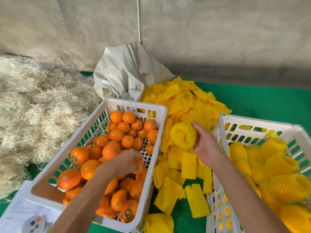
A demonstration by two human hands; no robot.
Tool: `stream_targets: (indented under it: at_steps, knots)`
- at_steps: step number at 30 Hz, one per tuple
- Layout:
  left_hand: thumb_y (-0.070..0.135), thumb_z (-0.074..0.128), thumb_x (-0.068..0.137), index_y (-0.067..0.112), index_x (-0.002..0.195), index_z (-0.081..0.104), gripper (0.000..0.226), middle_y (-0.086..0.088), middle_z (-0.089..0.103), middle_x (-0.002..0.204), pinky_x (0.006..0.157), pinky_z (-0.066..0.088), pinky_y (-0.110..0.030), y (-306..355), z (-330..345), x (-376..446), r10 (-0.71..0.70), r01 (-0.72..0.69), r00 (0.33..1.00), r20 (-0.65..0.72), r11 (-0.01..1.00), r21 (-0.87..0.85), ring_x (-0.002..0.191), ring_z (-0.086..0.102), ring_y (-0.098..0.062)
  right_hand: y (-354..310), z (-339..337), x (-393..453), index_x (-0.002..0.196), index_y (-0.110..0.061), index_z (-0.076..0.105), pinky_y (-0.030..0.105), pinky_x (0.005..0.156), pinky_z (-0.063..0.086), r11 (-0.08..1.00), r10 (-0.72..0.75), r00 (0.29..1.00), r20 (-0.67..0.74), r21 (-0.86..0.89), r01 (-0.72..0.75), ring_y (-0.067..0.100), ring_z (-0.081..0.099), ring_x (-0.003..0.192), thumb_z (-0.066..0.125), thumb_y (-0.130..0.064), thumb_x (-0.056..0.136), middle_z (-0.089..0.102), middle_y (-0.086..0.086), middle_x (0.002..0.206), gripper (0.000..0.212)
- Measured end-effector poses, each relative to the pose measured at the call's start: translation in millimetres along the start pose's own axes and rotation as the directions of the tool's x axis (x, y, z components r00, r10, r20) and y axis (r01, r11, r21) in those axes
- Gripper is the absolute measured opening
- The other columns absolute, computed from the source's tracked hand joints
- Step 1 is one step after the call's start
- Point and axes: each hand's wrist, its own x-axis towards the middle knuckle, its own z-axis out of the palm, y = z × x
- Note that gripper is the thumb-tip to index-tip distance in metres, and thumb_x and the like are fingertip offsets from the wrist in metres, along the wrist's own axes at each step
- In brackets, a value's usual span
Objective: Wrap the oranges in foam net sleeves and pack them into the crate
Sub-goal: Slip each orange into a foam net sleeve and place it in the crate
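— What are your hands on?

— My left hand (pixel 124 163) curls round an orange (pixel 138 165) by the right wall of the white basket (pixel 134 105), which sits at the left of the green mat (pixel 269 101). My right hand (pixel 204 143) holds an opened foam sleeve (pixel 183 135) over the loose sleeve pile (pixel 185 105).

— The risk?

— The orange could slip as I lift it over the wall, or the thin net may tear if I force it. The crate (pixel 255 123) with the wrapped oranges (pixel 238 151) waits at the mat's right edge.
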Motion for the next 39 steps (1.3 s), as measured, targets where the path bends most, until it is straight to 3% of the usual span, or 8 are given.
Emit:
stream_targets:
  at_steps: [7, 14, 18, 22, 25, 28, 34, 39]
  knots:
    - [0.035, 0.073, 0.095, 0.030, 0.143, 0.057, 0.050, 0.016, 0.058, 0.137, 0.091, 0.054, -0.014, 55.7, -24.4, -9.0, 0.077, -0.460, 0.748, -0.659, 0.776, -0.432, 0.124, 0.054, 0.005, 0.3, 1.4, 3.1, 0.135, -0.020, 0.056, 0.048, 0.107, 0.049, 0.998, -0.047, 0.999, -0.024, 0.032, 0.048, 0.026, 0.063, 0.123, 0.064, -0.031, 0.099, 0.066, 0.006, 0.136, 0.039]
    - [0.030, 0.077, 0.092, 0.020, 0.138, 0.062, 0.049, 0.005, 0.062, 0.133, 0.083, 0.056, -0.018, 121.7, -9.2, 33.9, 0.025, -0.543, 0.691, -0.722, 0.677, -0.496, 0.118, 0.058, -0.006, -1.4, 0.8, -0.3, 0.143, -0.018, 0.053, 0.048, 0.109, 0.048, 0.992, -0.130, 0.990, 0.057, 0.002, 0.130, 0.023, 0.066, 0.122, 0.063, -0.037, 0.096, 0.068, 0.003, 0.133, 0.051]
    - [0.021, 0.068, 0.100, 0.022, 0.136, 0.065, 0.036, -0.002, 0.065, 0.133, 0.080, 0.064, -0.044, 138.2, 8.1, 55.6, -0.049, -0.549, 0.769, -0.638, 0.461, -0.697, 0.118, 0.065, -0.020, 2.3, -1.2, -1.8, 0.120, -0.021, 0.069, 0.043, 0.098, 0.054, 0.957, -0.254, 0.967, 0.014, -0.143, 0.253, 0.024, 0.068, 0.114, 0.058, -0.019, 0.102, 0.072, 0.008, 0.123, 0.022]
    - [0.022, 0.049, 0.110, 0.028, 0.137, 0.064, 0.032, 0.011, 0.076, 0.114, 0.078, 0.060, -0.026, 145.8, 17.1, 70.9, -0.053, -0.476, 0.851, -0.523, 0.344, -0.809, 0.108, 0.071, -0.008, 8.4, -3.9, -2.5, 0.108, -0.032, 0.073, 0.018, 0.074, 0.053, 0.500, -0.595, 0.759, 0.263, -0.618, 0.606, 0.011, 0.067, 0.101, 0.063, -0.009, 0.099, 0.061, -0.010, 0.122, 0.026]
    - [0.035, 0.054, 0.105, 0.038, 0.123, 0.073, 0.026, 0.011, 0.074, 0.118, 0.088, 0.060, -0.033, 146.3, 24.1, 75.4, -0.062, -0.342, 0.931, -0.359, 0.190, -0.920, 0.112, 0.070, -0.008, 14.2, -4.9, -0.6, 0.112, -0.036, 0.067, 0.019, 0.063, 0.053, 0.233, -0.595, 0.724, 0.349, -0.787, 0.571, 0.003, 0.064, 0.089, 0.073, -0.026, 0.093, 0.048, -0.023, 0.121, 0.023]
    - [0.048, 0.075, 0.087, 0.033, 0.133, 0.064, 0.049, 0.020, 0.071, 0.119, 0.089, 0.055, -0.022, 148.5, 27.6, 73.7, -0.073, -0.380, 0.905, -0.419, 0.302, -0.874, 0.114, 0.065, 0.002, 16.9, -5.3, -0.5, 0.116, -0.036, 0.054, 0.013, 0.064, 0.049, 0.092, -0.597, 0.700, 0.392, -0.833, 0.546, -0.008, 0.057, 0.095, 0.075, -0.021, 0.088, 0.043, -0.021, 0.120, 0.039]
    - [0.021, 0.051, 0.108, 0.018, 0.110, 0.073, 0.023, 0.000, 0.077, 0.096, 0.068, 0.060, -0.031, 138.3, 20.7, 79.2, -0.242, -0.372, 0.901, -0.359, -0.006, -0.928, 0.087, 0.073, -0.013, 12.1, 2.3, -5.6, 0.115, -0.034, 0.057, 0.029, 0.060, 0.057, 0.568, -0.612, 0.764, 0.202, -0.560, 0.603, 0.016, 0.066, 0.073, 0.066, -0.022, 0.096, 0.061, -0.009, 0.105, 0.025]
    - [0.020, 0.050, 0.108, 0.012, 0.124, 0.069, 0.026, -0.009, 0.076, 0.118, 0.074, 0.062, -0.034, 140.4, 19.0, 74.1, -0.203, -0.349, 0.924, -0.324, -0.100, -0.932, 0.108, 0.074, -0.023, 8.9, -11.7, 3.2, 0.119, -0.033, 0.064, 0.030, 0.065, 0.052, 0.530, -0.621, 0.782, 0.050, -0.708, 0.466, 0.012, 0.062, 0.081, 0.057, -0.035, 0.103, 0.064, -0.009, 0.111, 0.018]
